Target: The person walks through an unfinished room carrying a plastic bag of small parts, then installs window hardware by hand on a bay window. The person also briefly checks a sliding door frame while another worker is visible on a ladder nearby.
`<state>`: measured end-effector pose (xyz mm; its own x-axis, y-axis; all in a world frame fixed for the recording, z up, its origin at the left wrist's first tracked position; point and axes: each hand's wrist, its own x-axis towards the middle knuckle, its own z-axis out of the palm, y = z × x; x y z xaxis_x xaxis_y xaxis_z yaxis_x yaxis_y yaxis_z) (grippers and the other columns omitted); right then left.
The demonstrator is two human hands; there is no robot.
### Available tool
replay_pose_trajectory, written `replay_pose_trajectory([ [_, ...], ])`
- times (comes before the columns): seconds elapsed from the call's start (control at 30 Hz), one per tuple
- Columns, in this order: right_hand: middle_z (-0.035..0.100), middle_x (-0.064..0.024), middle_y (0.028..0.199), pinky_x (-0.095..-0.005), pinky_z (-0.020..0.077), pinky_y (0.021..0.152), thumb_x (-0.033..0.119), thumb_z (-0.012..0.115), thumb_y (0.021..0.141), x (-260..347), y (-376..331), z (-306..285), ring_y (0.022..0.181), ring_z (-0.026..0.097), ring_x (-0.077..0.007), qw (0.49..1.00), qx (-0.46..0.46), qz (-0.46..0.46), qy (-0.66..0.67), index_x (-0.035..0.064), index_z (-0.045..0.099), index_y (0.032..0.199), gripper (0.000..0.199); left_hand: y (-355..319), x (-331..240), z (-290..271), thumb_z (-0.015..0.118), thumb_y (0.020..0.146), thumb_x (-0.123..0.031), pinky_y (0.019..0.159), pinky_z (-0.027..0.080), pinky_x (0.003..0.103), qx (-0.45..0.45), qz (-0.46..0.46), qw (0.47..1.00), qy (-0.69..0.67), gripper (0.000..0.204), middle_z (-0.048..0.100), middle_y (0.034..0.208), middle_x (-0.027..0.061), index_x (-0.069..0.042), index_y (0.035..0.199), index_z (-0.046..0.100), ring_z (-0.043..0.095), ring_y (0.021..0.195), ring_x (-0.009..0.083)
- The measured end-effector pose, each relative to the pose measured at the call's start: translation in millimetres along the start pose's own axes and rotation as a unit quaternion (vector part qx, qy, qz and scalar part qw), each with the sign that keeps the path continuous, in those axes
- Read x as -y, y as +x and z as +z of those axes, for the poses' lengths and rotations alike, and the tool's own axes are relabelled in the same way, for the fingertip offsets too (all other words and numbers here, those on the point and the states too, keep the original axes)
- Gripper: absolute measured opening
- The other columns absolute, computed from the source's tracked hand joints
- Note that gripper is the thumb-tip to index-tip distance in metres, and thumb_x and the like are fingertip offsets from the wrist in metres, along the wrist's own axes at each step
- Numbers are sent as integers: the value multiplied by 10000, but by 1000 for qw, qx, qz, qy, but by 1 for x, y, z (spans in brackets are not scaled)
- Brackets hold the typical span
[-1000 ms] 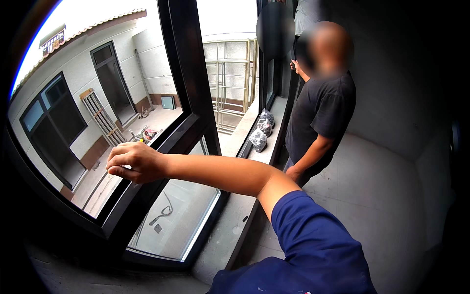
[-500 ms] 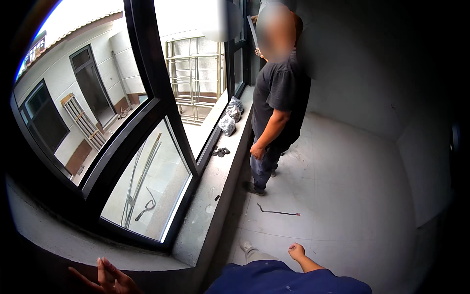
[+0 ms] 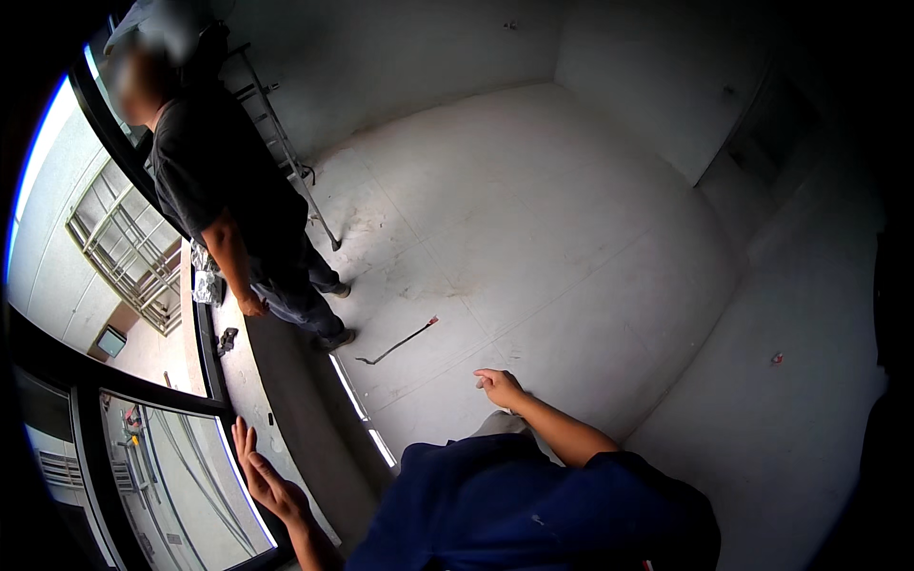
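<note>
My left hand is raised beside the window sill, its fingers stretched out and holding nothing. Behind it is the dark-framed window. In front of my body, above the pale floor, my right hand has loosely curled fingers, and no object shows in them. A thin dark rod, bent at one end and red at the other, lies on the floor beyond my right hand. Neither hand touches it.
A person in dark clothes stands at the sill, far left, with a ladder behind. Silvery wrapped bundles and a small black object rest on the sill. Outside are metal frames. White strips lie along the wall's foot.
The view has swung right, showing more floor and the ladder. My left hand has come up beside the window and sill; the right stays in front of my body. The person remains at the sill.
</note>
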<state>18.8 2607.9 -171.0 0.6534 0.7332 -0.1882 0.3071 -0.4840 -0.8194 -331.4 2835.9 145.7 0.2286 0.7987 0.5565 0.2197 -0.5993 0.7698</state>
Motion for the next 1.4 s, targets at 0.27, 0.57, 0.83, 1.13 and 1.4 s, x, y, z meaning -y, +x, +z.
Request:
replay_pose_trajectory([
  [0.27,452,-175,1503,-523,279,1165,317,556,988,212,23,-190,1427,379,-363,835,-46,-547,37,52,512,1436,522,-33,-78,303,295,948,-759,1178,272,458,268,-515,544,-606,898,404,1549,186,-70,1515,393,404,1408,328],
  [0.57,383,-146,1565,-520,261,1176,339,540,993,63,108,-325,1458,335,-344,907,-95,-387,-134,108,492,1459,522,-8,-159,498,311,818,-908,1186,258,469,383,-534,474,-587,1112,428,1514,207,-36,1505,381,391,1408,352],
  [0.83,648,-210,1258,-449,479,1012,392,567,975,-250,117,-394,1175,607,-379,980,-67,154,-111,25,611,1292,488,48,-101,648,289,934,-786,1187,221,440,385,-491,612,-486,893,535,1439,205,-59,1388,540,460,1365,350],
  [1.13,627,-185,1317,-417,462,1047,445,457,997,-406,-5,-476,1231,582,-361,801,-79,592,-41,35,650,1236,512,70,-150,997,539,1029,-425,1018,432,349,700,-239,649,-176,469,681,1202,133,2,1172,671,604,1166,243],
  [1.4,722,-138,1086,-400,525,888,405,578,942,-505,68,-467,1049,671,-319,841,-224,493,15,113,710,1097,357,29,-267,1286,540,999,-353,923,501,452,781,507,365,-7,408,709,1040,143,-46,782,698,654,1018,346],
])
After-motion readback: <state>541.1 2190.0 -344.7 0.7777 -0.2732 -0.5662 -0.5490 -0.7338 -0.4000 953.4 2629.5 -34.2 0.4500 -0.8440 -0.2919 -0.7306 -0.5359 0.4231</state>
